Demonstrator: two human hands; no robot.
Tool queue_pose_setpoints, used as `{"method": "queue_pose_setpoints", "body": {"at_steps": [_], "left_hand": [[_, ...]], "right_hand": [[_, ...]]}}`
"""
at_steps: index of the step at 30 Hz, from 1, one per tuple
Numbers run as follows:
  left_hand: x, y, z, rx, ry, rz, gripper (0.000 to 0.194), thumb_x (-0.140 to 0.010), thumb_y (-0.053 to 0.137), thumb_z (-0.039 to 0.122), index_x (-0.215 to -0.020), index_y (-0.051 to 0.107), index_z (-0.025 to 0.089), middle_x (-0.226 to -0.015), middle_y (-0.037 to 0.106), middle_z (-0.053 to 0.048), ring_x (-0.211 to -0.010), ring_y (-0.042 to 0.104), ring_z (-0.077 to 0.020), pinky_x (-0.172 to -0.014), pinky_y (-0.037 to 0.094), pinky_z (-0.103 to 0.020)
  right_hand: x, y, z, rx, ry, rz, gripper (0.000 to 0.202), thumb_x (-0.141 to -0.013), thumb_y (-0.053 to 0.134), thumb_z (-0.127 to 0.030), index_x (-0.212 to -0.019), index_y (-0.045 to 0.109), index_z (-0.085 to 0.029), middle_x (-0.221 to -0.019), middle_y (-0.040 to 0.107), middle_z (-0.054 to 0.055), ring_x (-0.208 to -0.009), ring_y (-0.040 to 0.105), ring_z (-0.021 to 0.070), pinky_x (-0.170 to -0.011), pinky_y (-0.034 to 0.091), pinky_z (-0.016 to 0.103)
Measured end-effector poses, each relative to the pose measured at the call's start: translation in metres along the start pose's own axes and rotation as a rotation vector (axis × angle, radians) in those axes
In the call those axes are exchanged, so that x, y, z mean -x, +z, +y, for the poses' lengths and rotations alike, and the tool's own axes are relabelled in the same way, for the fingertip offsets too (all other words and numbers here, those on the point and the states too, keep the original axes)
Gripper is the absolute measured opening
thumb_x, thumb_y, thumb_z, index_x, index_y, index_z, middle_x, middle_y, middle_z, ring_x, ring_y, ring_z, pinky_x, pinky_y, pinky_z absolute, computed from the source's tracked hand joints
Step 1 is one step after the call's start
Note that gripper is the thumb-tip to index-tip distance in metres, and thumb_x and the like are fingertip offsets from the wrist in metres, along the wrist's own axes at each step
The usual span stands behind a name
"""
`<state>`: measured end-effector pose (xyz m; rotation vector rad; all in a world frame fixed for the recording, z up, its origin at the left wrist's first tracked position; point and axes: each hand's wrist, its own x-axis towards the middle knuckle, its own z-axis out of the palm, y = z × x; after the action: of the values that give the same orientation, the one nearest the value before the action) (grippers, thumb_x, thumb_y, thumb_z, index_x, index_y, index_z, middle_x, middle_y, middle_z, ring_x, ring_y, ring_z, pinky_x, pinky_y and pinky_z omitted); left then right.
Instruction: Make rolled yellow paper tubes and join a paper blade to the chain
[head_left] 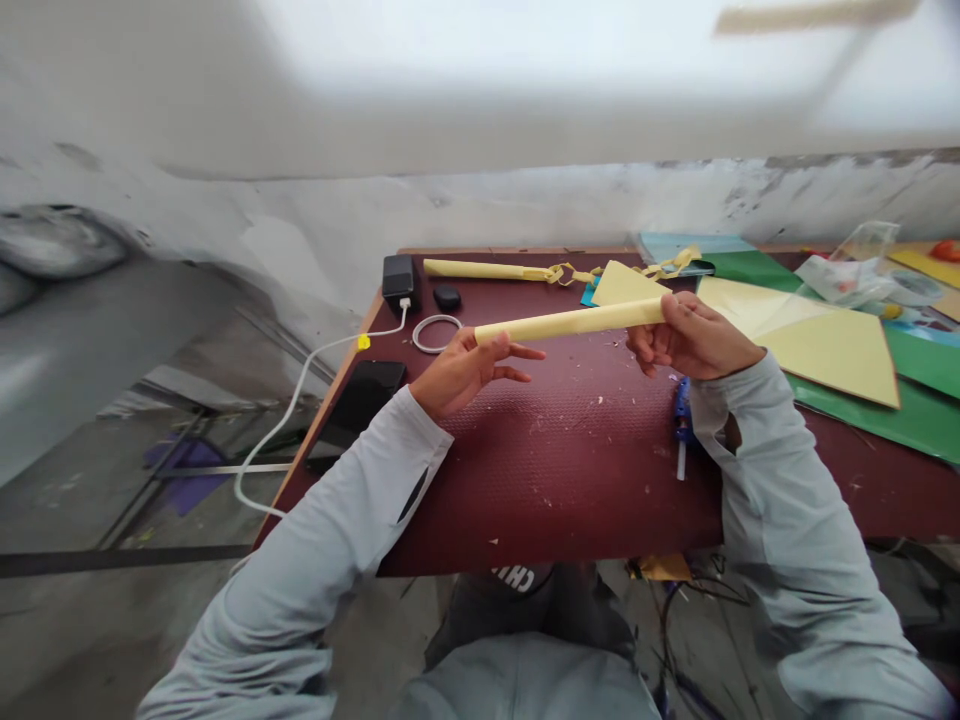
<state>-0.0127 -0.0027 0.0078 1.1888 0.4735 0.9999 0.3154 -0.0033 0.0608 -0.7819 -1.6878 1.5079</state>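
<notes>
A long, narrow strip of pale yellow paper [574,322], perhaps folded or rolled, is stretched between my hands above the dark red tabletop. My left hand [476,368] pinches its left end, with the other fingers pointing out to the right. At the right end, my right hand [691,335] grips the strip between thumb and fingers. Below that hand a blue glue gun [682,410] with a whitish stick lies on the table. Behind the strip are a similar yellow paper roll [484,269], a chain of yellow paper links [574,274] and a yellow paper piece [628,284].
The dark red table [555,470] stands against a wall. At its left lie a black phone [364,395], a black power brick [398,280], a small black case [447,297] and a white cable [296,400]. Yellow sheets [840,350] and green sheets [930,362] spread over the right side.
</notes>
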Motion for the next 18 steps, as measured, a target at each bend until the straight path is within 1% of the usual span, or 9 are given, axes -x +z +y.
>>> {"method": "queue_pose_setpoints", "body": {"at_steps": [2, 4, 7, 9, 12, 15, 18], "left_hand": [[-0.0006, 0.0006, 0.0013, 0.035, 0.004, 0.013, 0.032, -0.091, 0.077, 0.051, -0.088, 0.068, 0.020, -0.108, 0.075, -0.007, -0.115, 0.075, -0.0307, -0.080, 0.065, -0.039], [-0.0012, 0.0012, 0.0021, 0.062, 0.009, 0.024, 0.033, -0.091, 0.077, 0.051, -0.087, 0.065, 0.021, -0.107, 0.075, -0.005, -0.114, 0.075, -0.0301, -0.079, 0.065, -0.038], [-0.0016, 0.0014, 0.0029, 0.058, -0.011, 0.032, 0.039, -0.088, 0.079, 0.055, -0.086, 0.062, 0.020, -0.106, 0.075, -0.006, -0.114, 0.075, -0.0307, -0.079, 0.065, -0.037], [-0.0016, 0.0013, 0.0036, 0.049, -0.027, 0.045, 0.043, -0.086, 0.080, 0.057, -0.084, 0.059, 0.020, -0.105, 0.075, -0.007, -0.116, 0.075, -0.0312, -0.079, 0.065, -0.037], [-0.0017, 0.0013, 0.0053, 0.046, -0.033, 0.069, 0.045, -0.084, 0.080, 0.060, -0.084, 0.058, 0.020, -0.108, 0.075, -0.007, -0.117, 0.074, -0.0324, -0.079, 0.065, -0.039], [-0.0019, 0.0023, 0.0070, 0.041, -0.037, 0.082, 0.048, -0.082, 0.080, 0.064, -0.089, 0.061, 0.020, -0.117, 0.073, -0.009, -0.118, 0.074, -0.0338, -0.078, 0.065, -0.039], [-0.0017, 0.0042, 0.0078, 0.025, -0.035, 0.101, 0.049, -0.083, 0.078, 0.065, -0.086, 0.061, 0.020, -0.118, 0.073, -0.010, -0.119, 0.073, -0.0349, -0.077, 0.065, -0.039]], "right_hand": [[-0.0016, 0.0021, -0.0009, -0.015, 0.016, -0.004, 0.059, -0.096, 0.055, -0.073, -0.075, 0.065, -0.018, -0.065, 0.059, 0.002, -0.047, 0.044, 0.0095, -0.048, 0.054, 0.029], [-0.0034, 0.0041, -0.0027, -0.031, 0.059, -0.007, 0.067, -0.090, 0.051, -0.084, -0.074, 0.063, -0.019, -0.063, 0.057, 0.001, -0.044, 0.040, 0.0086, -0.046, 0.052, 0.028], [-0.0051, 0.0051, -0.0050, -0.033, 0.114, -0.008, 0.077, -0.081, 0.045, -0.095, -0.070, 0.060, -0.021, -0.056, 0.053, 0.000, -0.043, 0.037, 0.0088, -0.045, 0.051, 0.028], [-0.0055, 0.0045, -0.0056, -0.021, 0.113, -0.027, 0.078, -0.081, 0.042, -0.096, -0.067, 0.059, -0.022, -0.051, 0.046, -0.001, -0.043, 0.037, 0.0098, -0.045, 0.051, 0.028], [-0.0055, 0.0043, -0.0056, -0.015, 0.098, -0.076, 0.079, -0.088, 0.035, -0.093, -0.065, 0.060, -0.021, -0.048, 0.040, -0.002, -0.044, 0.037, 0.0108, -0.046, 0.050, 0.029], [-0.0048, 0.0057, -0.0060, -0.047, 0.117, -0.037, 0.075, -0.089, 0.039, -0.091, -0.072, 0.062, -0.021, -0.054, 0.045, 0.000, -0.046, 0.036, 0.0101, -0.047, 0.050, 0.029], [-0.0037, 0.0069, -0.0064, -0.074, 0.161, 0.019, 0.074, -0.088, 0.043, -0.091, -0.079, 0.063, -0.020, -0.057, 0.046, 0.000, -0.049, 0.036, 0.0102, -0.048, 0.050, 0.030]]}}
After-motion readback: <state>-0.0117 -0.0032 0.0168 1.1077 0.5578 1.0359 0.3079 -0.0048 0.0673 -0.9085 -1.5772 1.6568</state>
